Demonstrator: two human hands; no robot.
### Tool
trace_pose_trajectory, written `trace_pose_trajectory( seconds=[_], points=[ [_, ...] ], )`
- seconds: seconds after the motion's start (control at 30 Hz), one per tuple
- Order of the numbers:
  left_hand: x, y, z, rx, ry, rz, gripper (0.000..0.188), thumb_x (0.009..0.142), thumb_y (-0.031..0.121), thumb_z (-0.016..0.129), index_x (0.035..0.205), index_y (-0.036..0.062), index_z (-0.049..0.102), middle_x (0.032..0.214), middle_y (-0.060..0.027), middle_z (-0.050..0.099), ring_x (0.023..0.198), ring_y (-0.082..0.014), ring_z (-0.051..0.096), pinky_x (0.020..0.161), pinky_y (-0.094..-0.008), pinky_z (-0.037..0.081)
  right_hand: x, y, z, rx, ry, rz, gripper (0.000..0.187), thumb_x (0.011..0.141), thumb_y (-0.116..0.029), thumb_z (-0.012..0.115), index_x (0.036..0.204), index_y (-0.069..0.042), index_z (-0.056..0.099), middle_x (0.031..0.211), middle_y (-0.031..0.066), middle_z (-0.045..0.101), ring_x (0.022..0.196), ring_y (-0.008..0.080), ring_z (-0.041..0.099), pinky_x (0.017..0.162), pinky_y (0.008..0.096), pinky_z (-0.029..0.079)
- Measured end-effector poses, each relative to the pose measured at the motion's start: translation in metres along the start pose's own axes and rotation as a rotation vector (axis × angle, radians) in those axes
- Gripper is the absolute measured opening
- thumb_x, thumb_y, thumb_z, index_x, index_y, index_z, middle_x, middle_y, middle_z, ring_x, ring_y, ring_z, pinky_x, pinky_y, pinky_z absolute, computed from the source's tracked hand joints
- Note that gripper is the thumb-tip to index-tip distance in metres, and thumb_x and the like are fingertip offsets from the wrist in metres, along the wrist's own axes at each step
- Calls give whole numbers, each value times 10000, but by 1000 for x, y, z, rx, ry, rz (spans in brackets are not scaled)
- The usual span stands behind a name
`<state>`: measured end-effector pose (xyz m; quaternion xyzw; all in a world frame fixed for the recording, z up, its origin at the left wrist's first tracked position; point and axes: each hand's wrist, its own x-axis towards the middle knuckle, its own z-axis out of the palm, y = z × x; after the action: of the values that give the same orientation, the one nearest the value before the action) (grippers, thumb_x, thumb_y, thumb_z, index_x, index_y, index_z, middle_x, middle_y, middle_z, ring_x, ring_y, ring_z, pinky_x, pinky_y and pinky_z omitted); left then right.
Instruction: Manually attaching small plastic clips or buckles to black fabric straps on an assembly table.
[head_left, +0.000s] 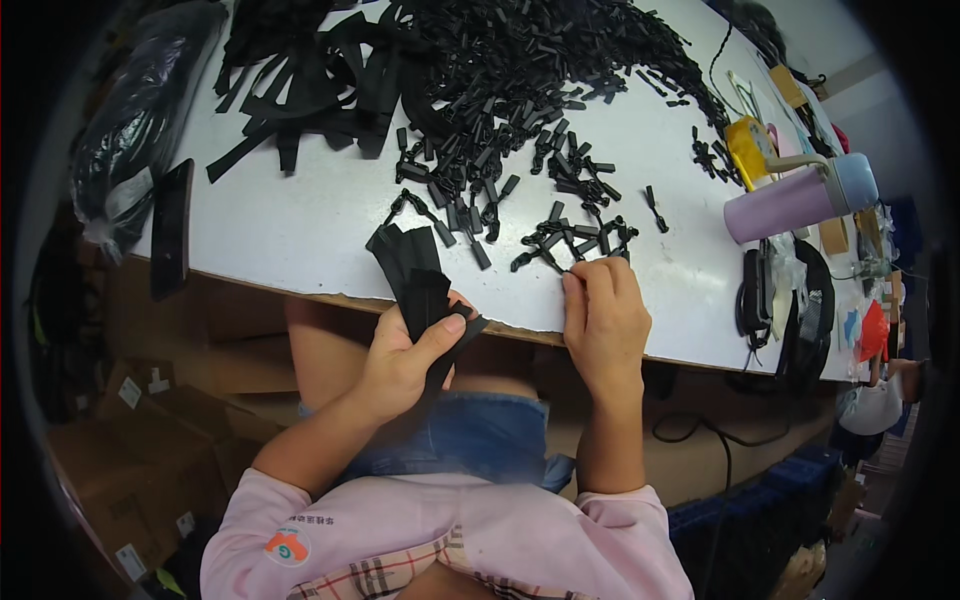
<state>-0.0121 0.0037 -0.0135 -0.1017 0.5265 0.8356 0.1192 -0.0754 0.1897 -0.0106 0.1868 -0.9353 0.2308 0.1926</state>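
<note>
Several black fabric strips point(412, 265), gathered in a bundle, are gripped in my left hand point(400, 360) at the table's front edge, the thumb pressed on top. To the right, my right hand point(610, 325) is closed in a pinch, its fingertips on one of the small black zipper pulls point(565, 238) in a loose cluster on the tabletop. What lies between those fingertips is partly hidden by the fingers. More such pulls with short cord loops spread from a large heap point(520, 70) toward the hands.
Loose black strips point(340, 90) lie at the far left, near a plastic-wrapped black bundle point(140, 120) and a dark phone-like slab point(172, 230). A lilac bottle point(785, 208), yellow tape roll point(747, 150) and black pouch point(808, 310) stand or lie on the right. Cardboard boxes point(150, 440) are below left.
</note>
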Motion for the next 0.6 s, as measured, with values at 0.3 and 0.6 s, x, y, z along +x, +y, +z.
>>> trace_pose_trajectory(
  seconds=[0.3,0.6],
  points=[
    [2,-11,7,174,51,219,155,779,97,579,895,7,529,765,-9,550,685,-54,499,626,-178,403,-12,-53,0,1174,-109,432,83,766,-8,567,834,7,522,732,28,535,600,48,487,491,162,393],
    [0,-4,6,141,78,280,124,790,75,559,871,-14,527,755,-33,562,674,-66,518,612,-195,426,-13,-55,7,957,-110,85,162,715,44,586,876,31,565,763,95,543,593,104,537,505,191,446]
  ],
)
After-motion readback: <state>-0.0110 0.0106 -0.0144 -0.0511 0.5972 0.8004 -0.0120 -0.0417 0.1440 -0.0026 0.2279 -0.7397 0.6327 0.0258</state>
